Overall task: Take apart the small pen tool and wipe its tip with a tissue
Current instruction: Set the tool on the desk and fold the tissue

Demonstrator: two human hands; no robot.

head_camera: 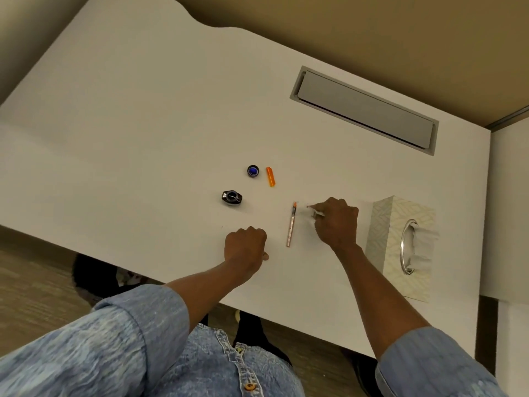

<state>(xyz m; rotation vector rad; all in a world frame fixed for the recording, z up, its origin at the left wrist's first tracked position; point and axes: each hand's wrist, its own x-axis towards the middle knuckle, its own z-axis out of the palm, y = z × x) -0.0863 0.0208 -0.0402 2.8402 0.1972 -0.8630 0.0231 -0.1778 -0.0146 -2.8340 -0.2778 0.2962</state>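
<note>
The pen tool (pixel 291 226) lies uncapped on the desk (pixel 143 138), orange cap (pixel 270 176) at eleven o'clock; at three the right hand (pixel 337 224) pinches a tissue (pixel 317 214), at eight the left hand (pixel 245 247) curls empty, so the tissue probably must meet the tip next.

The right hand (pixel 336 222) covers most of the tissue (pixel 318 214), so its shape cannot be told.

Nothing legible anywhere: no words, brands, numbers or signs. Only a printed leaf pattern, without lettering, on the pale cardboard tissue box (pixel 398 224). Too small and blurred to read, if marked at all: the dark glass ink bottle (pixel 232 198), the round blue-lined cap (pixel 253 171), the slim orange-tipped pen tool (pixel 291 227).
</note>
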